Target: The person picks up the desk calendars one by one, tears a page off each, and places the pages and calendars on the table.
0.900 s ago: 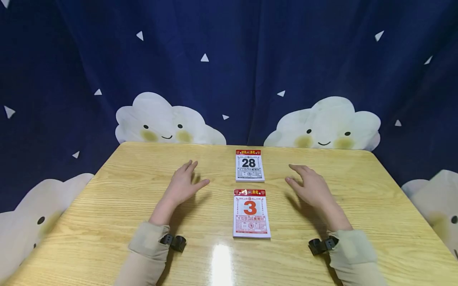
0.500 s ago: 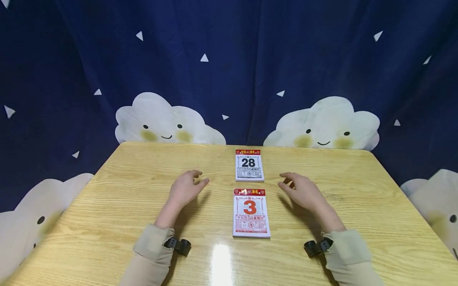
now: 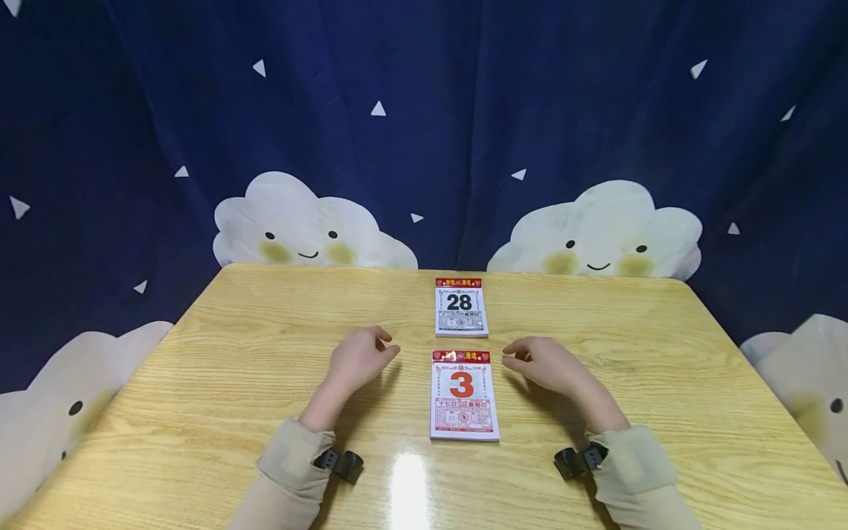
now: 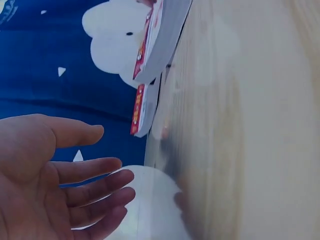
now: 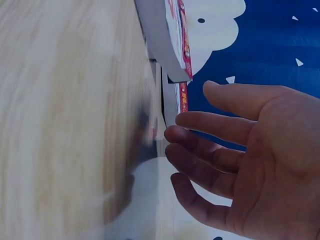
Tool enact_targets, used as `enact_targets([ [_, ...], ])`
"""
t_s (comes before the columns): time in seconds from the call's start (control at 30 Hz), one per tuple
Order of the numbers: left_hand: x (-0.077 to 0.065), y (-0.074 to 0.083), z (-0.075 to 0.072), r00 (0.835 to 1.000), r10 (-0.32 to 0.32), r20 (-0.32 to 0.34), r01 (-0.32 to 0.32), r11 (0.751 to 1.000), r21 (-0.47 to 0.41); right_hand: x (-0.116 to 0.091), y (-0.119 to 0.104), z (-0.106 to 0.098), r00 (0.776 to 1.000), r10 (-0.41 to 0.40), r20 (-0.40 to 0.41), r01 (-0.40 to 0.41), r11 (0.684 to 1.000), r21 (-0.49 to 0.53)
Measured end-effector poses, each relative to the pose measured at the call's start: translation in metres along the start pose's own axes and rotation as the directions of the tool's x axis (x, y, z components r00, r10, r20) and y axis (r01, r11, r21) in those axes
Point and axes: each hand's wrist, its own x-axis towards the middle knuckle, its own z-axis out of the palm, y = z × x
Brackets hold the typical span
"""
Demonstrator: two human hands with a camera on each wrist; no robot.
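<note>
Calendar "3" (image 3: 464,401), printed red, lies on the table (image 3: 616,313) nearer than black-printed calendar "28" (image 3: 461,309); gold Chinese characters (image 3: 459,356) head both. Left hand (image 3: 360,358) and right hand (image 3: 543,363) hover alongside, relaxed fingers apart from thumbs, touching neither.

A navy curtain (image 3: 424,140) with small white triangles (image 3: 378,110) filled the upper frame; smiling white clouds (image 3: 298,213) lined its lower part. Below, a pale wooden counter (image 3: 232,353) caught a bright reflection (image 3: 410,489) at bottom centre.
</note>
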Motion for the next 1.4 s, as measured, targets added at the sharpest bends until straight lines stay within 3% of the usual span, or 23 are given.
enact_targets([
  [0.17, -0.001, 0.007, 0.004, 0.998, 0.048, 0.049, -0.046, 0.998, -0.047, 0.0, -0.005, 0.003, 0.999, -0.003, 0.039, 0.001, 0.999, 0.043],
  [0.4, -0.001, 0.011, 0.008, 0.976, 0.088, 0.199, -0.046, 0.977, -0.207, 0.001, -0.011, 0.009, 0.999, 0.02, 0.047, -0.022, 0.998, 0.057],
  [0.8, -0.001, 0.017, 0.018, 0.932, 0.12, 0.343, -0.03, 0.966, -0.257, 0.003, -0.017, 0.013, 0.993, 0.087, 0.08, -0.095, 0.99, 0.104],
  [0.93, -0.002, 0.019, 0.021, 0.922, 0.137, 0.362, -0.04, 0.964, -0.262, 0.003, -0.018, 0.014, 0.99, 0.104, 0.094, -0.117, 0.983, 0.143],
  [1.17, -0.002, 0.02, 0.028, 0.934, 0.131, 0.332, -0.036, 0.96, -0.279, 0.003, -0.017, 0.016, 0.989, 0.099, 0.111, -0.122, 0.965, 0.231],
  [1.3, -0.004, 0.023, 0.028, 0.936, 0.12, 0.33, -0.023, 0.959, -0.282, 0.004, -0.018, 0.019, 0.984, 0.142, 0.108, -0.17, 0.932, 0.321],
  [1.4, -0.005, 0.026, 0.027, 0.941, 0.113, 0.321, -0.011, 0.953, -0.302, 0.005, -0.02, 0.021, 0.983, 0.152, 0.105, -0.183, 0.877, 0.444],
])
